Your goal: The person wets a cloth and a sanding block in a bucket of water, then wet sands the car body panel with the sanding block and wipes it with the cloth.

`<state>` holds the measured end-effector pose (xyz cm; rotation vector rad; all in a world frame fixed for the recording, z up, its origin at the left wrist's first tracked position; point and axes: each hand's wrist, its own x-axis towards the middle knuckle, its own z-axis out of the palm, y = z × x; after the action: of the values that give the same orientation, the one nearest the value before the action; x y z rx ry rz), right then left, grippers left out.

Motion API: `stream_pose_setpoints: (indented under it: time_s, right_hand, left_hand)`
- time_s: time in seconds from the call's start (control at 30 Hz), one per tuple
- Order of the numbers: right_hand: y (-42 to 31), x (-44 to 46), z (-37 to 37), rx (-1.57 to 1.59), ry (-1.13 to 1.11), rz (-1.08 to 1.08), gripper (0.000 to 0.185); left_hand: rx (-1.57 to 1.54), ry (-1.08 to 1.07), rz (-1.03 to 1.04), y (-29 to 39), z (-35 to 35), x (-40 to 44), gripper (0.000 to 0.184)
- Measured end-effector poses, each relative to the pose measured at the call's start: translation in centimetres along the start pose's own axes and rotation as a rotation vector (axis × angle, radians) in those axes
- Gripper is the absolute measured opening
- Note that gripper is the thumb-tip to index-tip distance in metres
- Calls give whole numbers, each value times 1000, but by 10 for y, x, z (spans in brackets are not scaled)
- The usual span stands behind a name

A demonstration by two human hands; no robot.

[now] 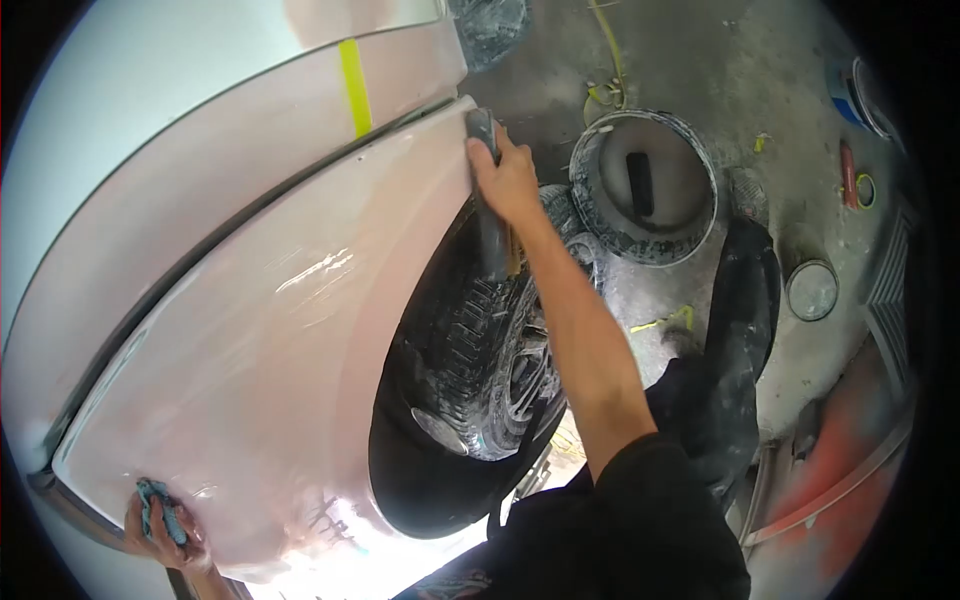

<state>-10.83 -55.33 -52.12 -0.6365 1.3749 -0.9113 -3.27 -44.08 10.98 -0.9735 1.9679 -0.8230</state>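
My right hand (510, 180) grips a long dark grey sanding block (492, 240) at the fender's edge, above the wheel arch. Its thumb lies over one side of the block and the fingers wrap round the other. At the lower left, my left hand (165, 535) is closed on a crumpled teal cloth or sponge (160, 510), pressed to the wet surface. The car fender (290, 330) is pale pinkish-white, with shiny wet streaks. Under the arch is a dusty wheel (500, 370), partly hidden by my right arm.
A bucket (574, 190) of murky water with a black block (640, 183) in it stands right of my right hand. Yellow-green tape (355, 90) marks the adjoining panel. A small can (811, 290), a red object (849, 175) and tape scraps lie on the floor.
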Motion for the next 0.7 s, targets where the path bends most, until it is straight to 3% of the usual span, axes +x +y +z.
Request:
stream_pose_setpoints:
  time_s: [0.07, 0.13, 0.2, 0.3, 0.4, 0.43, 0.5, 0.53, 0.6, 0.7]
  right_hand:
    - [17, 14, 0, -54, -6, 29, 62]
    - [-35, -46, -18, -52, -31, -44, 65]
    - [-86, -153, -23, -112, -58, -403, 70]
    - [-73, -131, -21, -100, -52, -422, 75]
    - [-17, -11, -10, -43, -29, -34, 67]
    - [16, 20, 3, 4, -3, 7, 66]
    - [9, 16, -3, -33, -18, 2, 68]
    - [0, 2, -10, -57, -35, 8, 69]
    - [-40, -75, -15, -119, 10, -210, 74]
    - [-85, -165, -28, -143, -110, -399, 74]
  left_hand:
    - [15, 3, 17, -1, 1, 5, 29]
    - [21, 2, 10, 1, 0, 5, 30]
    - [27, -14, 10, 1, -5, 4, 29]
    - [-12, -5, 3, 2, 0, 5, 27]
    - [-15, 6, 12, 0, -1, 5, 27]
    - [-7, 6, 20, 0, -1, 7, 27]
    - [14, 4, 19, 0, -1, 6, 28]
    - [27, -7, 16, -1, -3, 4, 28]
    - [46, -5, 8, 2, 0, 4, 28]
    - [33, -5, 14, 2, -2, 9, 28]
